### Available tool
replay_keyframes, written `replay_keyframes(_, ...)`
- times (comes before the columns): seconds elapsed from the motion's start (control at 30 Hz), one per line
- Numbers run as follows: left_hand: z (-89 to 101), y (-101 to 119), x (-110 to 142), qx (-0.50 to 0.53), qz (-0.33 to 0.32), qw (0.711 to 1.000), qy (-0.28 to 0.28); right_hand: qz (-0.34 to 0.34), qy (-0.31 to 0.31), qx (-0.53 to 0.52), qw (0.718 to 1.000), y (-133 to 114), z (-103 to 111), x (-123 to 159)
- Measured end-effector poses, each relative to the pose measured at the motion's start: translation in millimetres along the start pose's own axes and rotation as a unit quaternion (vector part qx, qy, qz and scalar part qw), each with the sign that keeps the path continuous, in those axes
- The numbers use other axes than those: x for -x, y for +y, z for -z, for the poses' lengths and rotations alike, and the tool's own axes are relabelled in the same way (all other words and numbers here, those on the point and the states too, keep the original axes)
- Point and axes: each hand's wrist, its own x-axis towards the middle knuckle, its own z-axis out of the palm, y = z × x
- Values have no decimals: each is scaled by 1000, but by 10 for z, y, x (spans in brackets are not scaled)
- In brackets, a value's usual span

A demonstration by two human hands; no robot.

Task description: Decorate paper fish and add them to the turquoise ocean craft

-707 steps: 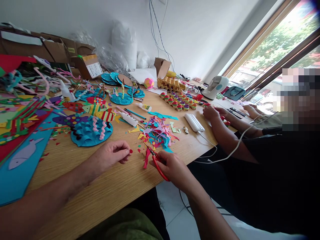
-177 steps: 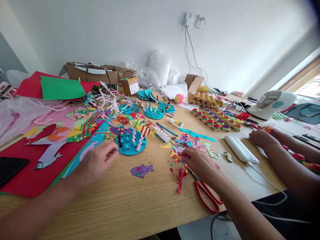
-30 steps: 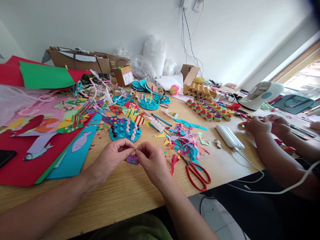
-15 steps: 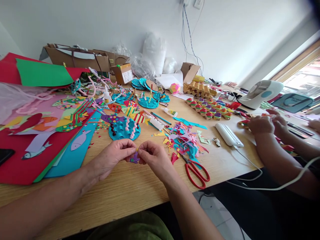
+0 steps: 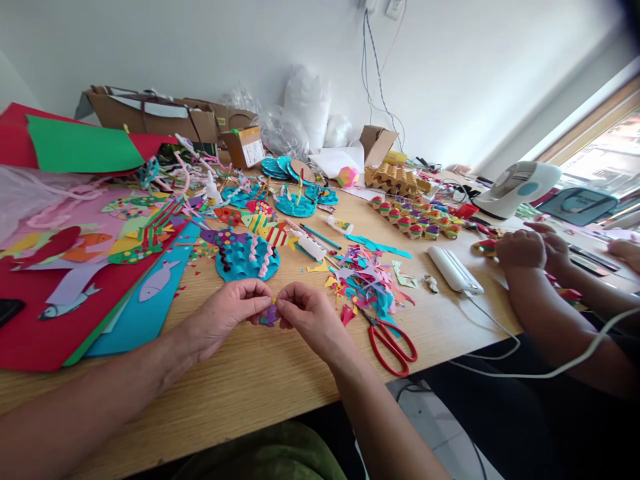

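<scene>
My left hand [image 5: 240, 307] and my right hand [image 5: 307, 313] meet fingertip to fingertip over the near part of the table. Between the pinched thumbs and fingers shows a tiny yellow scrap of paper [image 5: 274, 301]. Right below it is a purple paper fish [image 5: 269, 317], partly covered by my fingers; I cannot tell whether they touch it. Beyond my hands lies a blue disc [image 5: 245, 263] with raised paper curls and wavy pink and black strips. Red-handled scissors [image 5: 390, 343] lie to the right of my right hand, beside a heap of coloured paper scraps [image 5: 373, 280].
Coloured sheets [image 5: 120, 313] with paper fish lie at left. Glue bottles [image 5: 313, 248] and pencils [image 5: 320, 235] lie beyond my hands. A white power bank [image 5: 455, 270] with a cable is at right, near another person's hands [image 5: 525, 250]. Painted egg trays [image 5: 417, 217] stand further back.
Earlier my right hand held the scissors; they now lie on the table. The purple fish appeared in front of me, and both hands came together above it. Over the last second they barely move.
</scene>
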Motion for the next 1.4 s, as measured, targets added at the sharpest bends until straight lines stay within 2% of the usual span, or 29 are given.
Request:
replay_keyframes(0.2, 1, -6, 11, -18, -8, 1000, -2, 8, -11, 42, 999, 15, 13, -10)
replay_keyframes(0.33, 25, -34, 18, -54, -29, 998, 1, 35, -24, 125, 991, 20, 43, -37)
replay_keyframes(0.43, 88, -48, 31, -96, -43, 994, 23, 54, -36, 227, 972, -8, 101, -60)
replay_keyframes(0.5, 156, -71, 47, -147, -62, 987, 28, 63, -51, 304, 949, -39, 145, -76)
replay_keyframes(0.6, 261, -148, 87, -269, -99, 958, 14, 61, -91, 412, 904, -96, 184, -109)
replay_keyframes(0.67, 311, -226, 117, -359, -138, 923, 7, 70, -123, 470, 872, -136, 182, -140)
replay_keyframes(0.73, 340, -310, 136, -431, -205, 879, 7, 89, -154, 511, 841, -175, 162, -176)
replay_keyframes(0.8, 353, -384, 138, -475, -270, 837, 7, 99, -178, 540, 816, -206, 133, -210)
replay_keyframes(0.87, 357, -434, 129, -498, -302, 813, 3, 103, -195, 563, 796, -225, 104, -238)
replay_keyframes(0.97, 361, -465, 114, -511, -321, 798, -3, 109, -209, 591, 771, -230, 69, -270)
replay_keyframes(1.1, 373, -486, 106, -506, -346, 790, -3, 116, -225, 609, 752, -226, 35, -302)
replay_keyframes(1.4, 385, -499, 97, -511, -341, 789, -6, 121, -243, 625, 732, -227, -11, -343)
